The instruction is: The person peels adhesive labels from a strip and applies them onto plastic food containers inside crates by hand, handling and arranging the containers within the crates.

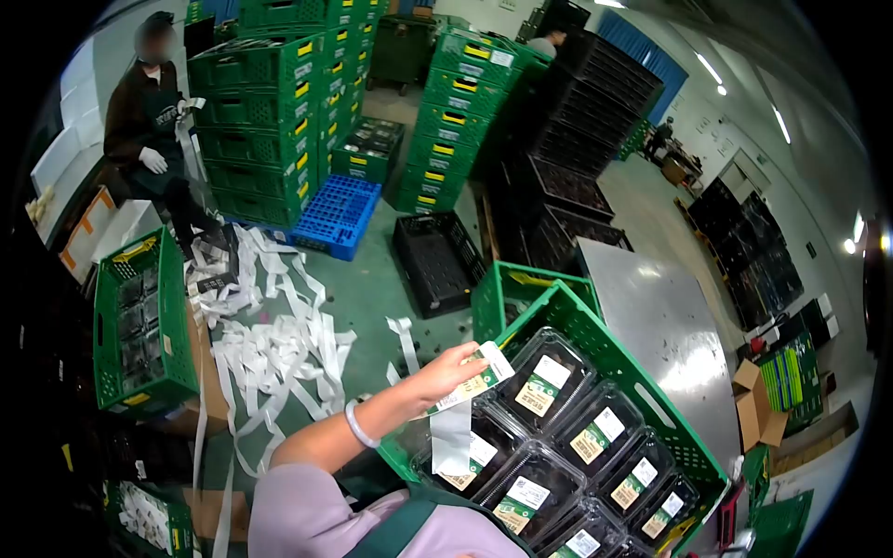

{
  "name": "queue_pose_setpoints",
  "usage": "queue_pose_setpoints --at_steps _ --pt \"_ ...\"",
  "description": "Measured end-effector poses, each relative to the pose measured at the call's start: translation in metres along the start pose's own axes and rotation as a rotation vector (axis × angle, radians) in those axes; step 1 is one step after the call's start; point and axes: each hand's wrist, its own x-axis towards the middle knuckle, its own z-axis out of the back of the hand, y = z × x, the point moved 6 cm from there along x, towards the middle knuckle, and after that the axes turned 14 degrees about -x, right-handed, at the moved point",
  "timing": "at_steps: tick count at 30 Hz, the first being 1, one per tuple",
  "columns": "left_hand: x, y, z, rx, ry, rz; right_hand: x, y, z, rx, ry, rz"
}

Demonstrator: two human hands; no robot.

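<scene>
My left hand (456,375) pinches a green-and-white label (474,379) above the near green crate (642,377). A pale backing strip (451,437) hangs below the label. Several clear-lidded dark punnets (547,383) fill the crate in rows, each with a green, white and tan label on its lid. The left forearm wears a light bracelet (361,425). My right hand is out of sight, with no part of its fingers showing at the bottom edge.
A metal table (656,316) stands beyond the crate. White strips (279,358) litter the floor. Another green crate of punnets (139,325) sits at left. Tall green crate stacks (251,121), black crates (581,102) and a blue pallet (337,214) stand behind. A gloved co-worker (149,121) is at upper left.
</scene>
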Motion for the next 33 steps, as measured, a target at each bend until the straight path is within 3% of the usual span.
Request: queue_pose_setpoints --at_steps 1,3,4,5,9,11,13,17,20,21,26,33 --pt "0.000 -0.013 0.024 0.001 -0.008 -0.010 0.028 0.021 -0.010 0.388 0.205 -0.299" --pt "-0.005 -0.042 0.075 -0.054 -0.197 -0.102 0.073 0.117 0.017 0.817 0.350 -0.615" --pt "-0.013 -0.063 0.093 -0.063 -0.237 -0.113 0.081 0.143 0.019 0.840 0.295 -0.657" --pt "-0.014 -0.078 0.109 -0.147 -0.150 -0.111 0.096 0.162 0.015 0.815 0.297 -0.590" --pt "-0.033 -0.152 0.166 -0.013 -0.203 -0.269 0.155 0.275 -0.011 0.951 0.357 -0.546" --pt "-0.051 -0.182 0.191 -0.044 -0.365 -0.367 0.173 0.320 -0.012 1.046 0.357 -0.531" --pt "-0.071 -0.212 0.201 -0.023 -0.443 -0.417 0.233 0.349 -0.065 1.151 0.212 -0.150" --pt "-0.086 -0.240 0.250 -0.057 -0.468 -0.556 0.281 0.443 -0.056 1.291 0.303 -0.131" --pt "-0.084 -0.261 0.285 -0.069 -0.531 -0.618 0.330 0.505 -0.054 1.245 0.307 0.021" --pt "-0.079 -0.266 0.293 -0.134 -0.467 -0.650 0.347 0.523 -0.062 1.263 0.311 0.083" --pt "-0.055 -0.271 0.331 -0.129 -0.580 -0.729 0.401 0.615 -0.069 1.186 0.321 0.188" --pt "0.072 -0.319 0.422 -0.147 -0.769 -0.747 0.564 0.787 -0.127 1.076 0.355 0.350"
